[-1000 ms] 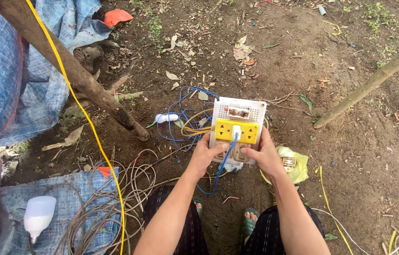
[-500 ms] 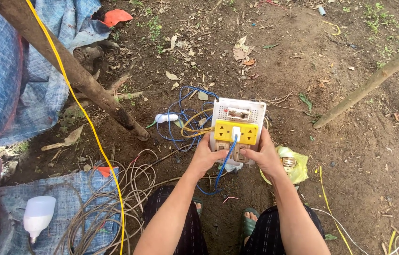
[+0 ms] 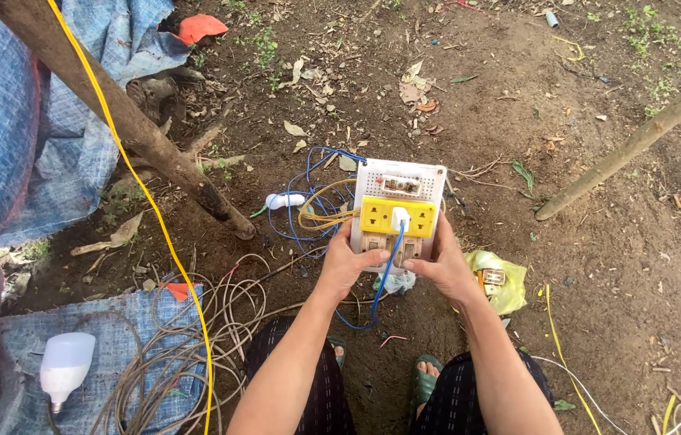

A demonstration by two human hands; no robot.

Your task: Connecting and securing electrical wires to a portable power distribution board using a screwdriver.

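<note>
Both hands grip a switch board over bare dirt.

The left hand (image 3: 350, 262) and right hand (image 3: 447, 270) close their fingers around the lower edges of the white board (image 3: 398, 211), thumbs pressed on its front below the yellow sockets (image 3: 397, 216). A white plug (image 3: 400, 218) with a blue wire (image 3: 380, 286) sits in the sockets. Blue and yellow wires (image 3: 316, 211) tangle just left of the board. A yellow bag (image 3: 501, 282) lies near the right hand, a bulb (image 3: 65, 366) on the blue tarp (image 3: 2, 161), beside a leaning branch (image 3: 127, 121).
</note>
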